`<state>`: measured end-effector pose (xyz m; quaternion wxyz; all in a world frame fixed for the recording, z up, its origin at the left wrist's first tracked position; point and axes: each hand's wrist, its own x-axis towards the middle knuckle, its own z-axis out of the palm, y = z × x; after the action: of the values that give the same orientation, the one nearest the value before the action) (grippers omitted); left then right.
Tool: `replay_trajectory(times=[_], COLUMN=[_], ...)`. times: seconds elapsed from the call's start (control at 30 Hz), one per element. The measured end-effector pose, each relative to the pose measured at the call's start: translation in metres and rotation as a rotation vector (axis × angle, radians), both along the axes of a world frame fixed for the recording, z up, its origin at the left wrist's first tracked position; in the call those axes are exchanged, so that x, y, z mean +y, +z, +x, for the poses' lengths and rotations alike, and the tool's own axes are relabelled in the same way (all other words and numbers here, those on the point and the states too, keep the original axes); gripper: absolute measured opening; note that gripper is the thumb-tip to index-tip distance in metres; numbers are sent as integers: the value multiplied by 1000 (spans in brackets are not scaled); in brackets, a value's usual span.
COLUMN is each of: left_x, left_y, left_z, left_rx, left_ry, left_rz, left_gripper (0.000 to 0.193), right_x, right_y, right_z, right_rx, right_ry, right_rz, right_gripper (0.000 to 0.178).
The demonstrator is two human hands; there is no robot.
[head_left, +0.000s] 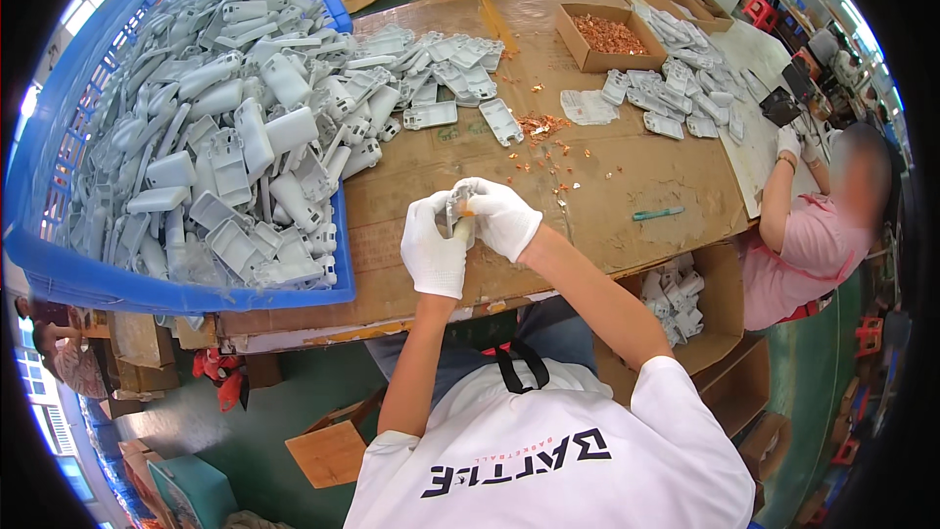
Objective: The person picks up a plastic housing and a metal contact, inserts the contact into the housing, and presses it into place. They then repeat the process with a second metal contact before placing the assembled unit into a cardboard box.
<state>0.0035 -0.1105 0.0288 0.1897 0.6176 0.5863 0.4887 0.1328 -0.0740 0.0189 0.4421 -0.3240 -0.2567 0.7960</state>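
Observation:
My left hand (432,253), in a white glove, is closed around one side of a small whitish plastic casing (457,206). From the other side my gloved right hand (501,221) pinches the same casing, and an orange-copper glint shows between the fingers. The gloves hide most of the part. Both hands are over the near part of the cardboard-covered table (411,198). Beyond them lie loose copper-coloured metal pieces (540,125) and a single pale plastic casing (501,121).
A blue basket (186,292) heaped with pale plastic casings (230,162) fills the left. A carton (587,61) of copper pieces stands at the back, beside more casings (676,93). A teal pen-like tool (658,214) lies to the right. A co-worker in pink (798,260) sits at far right.

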Motion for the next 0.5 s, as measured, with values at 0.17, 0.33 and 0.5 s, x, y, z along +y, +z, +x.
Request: replay_trajectory(times=[0.17, 0.33, 0.5], left_x=[-1, -3, -2], left_y=[-1, 0, -5], left_z=[3, 4, 4], left_rx=[-3, -57, -27], left_ry=[-14, -22, -24], left_rz=[3, -43, -13], left_gripper=[36, 39, 38], right_x=[-2, -5, -5], right_y=[-7, -7, -11], right_z=[2, 2, 2], right_rx=[78, 45, 18], right_ry=[-12, -17, -22], right_rz=[1, 14, 12], right_gripper=[21, 21, 21])
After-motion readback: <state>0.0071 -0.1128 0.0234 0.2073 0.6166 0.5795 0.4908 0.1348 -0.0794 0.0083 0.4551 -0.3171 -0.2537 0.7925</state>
